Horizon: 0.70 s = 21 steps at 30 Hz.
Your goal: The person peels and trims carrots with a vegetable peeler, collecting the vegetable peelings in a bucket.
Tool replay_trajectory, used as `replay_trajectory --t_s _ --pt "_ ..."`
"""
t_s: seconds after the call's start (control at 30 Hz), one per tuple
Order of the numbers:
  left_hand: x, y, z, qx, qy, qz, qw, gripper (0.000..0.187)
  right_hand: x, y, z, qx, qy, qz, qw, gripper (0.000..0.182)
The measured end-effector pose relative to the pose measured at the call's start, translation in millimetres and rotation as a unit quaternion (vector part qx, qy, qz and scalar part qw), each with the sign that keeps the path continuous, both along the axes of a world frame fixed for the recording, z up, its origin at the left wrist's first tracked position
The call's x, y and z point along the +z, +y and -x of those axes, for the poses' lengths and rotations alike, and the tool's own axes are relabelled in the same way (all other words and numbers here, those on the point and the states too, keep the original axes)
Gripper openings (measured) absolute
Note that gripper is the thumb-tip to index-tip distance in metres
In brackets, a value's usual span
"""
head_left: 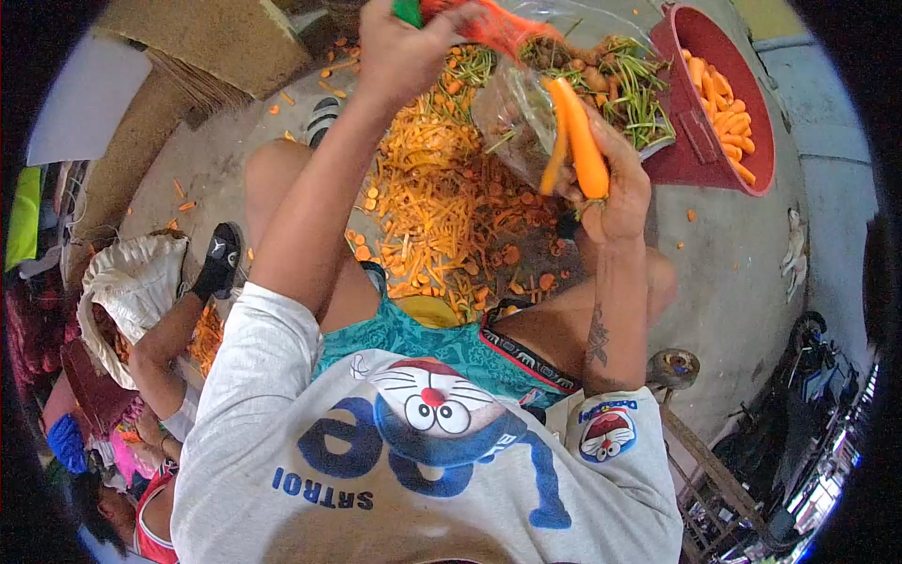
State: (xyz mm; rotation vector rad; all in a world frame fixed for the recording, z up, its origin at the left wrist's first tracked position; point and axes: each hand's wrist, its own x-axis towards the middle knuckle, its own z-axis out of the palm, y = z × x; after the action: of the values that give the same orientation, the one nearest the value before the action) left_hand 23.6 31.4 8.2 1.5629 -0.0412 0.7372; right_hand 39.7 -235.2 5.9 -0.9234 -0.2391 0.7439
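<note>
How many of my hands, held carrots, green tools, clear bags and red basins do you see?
Hands: 2 (left hand, right hand)
Carrot: 1
Tool: 1
Bag: 1
Basin: 1
Total: 6

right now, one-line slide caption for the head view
Right hand holds a carrot, left hand raised with a peeler, above a heap of peelings beside a red tub.

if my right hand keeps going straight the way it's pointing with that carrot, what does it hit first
Probably the clear plastic bag of carrot tops: the right hand aims its carrot up against it. Depth is unclear.
</note>
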Motion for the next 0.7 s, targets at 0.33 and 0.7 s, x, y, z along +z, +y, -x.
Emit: replay_trajectory --t_s 0.33,0.7 --pt "-24 -21 0 0.068 0.137 -0.229 0.961 0.031 -12 18 -6 -0.097 0.063 -0.084 0.99 0.045" --pt "1 -52 30 -0.099 0.181 -0.338 0.918 0.032 -21 23 4 -0.238 -0.348 0.311 0.852 0.033"
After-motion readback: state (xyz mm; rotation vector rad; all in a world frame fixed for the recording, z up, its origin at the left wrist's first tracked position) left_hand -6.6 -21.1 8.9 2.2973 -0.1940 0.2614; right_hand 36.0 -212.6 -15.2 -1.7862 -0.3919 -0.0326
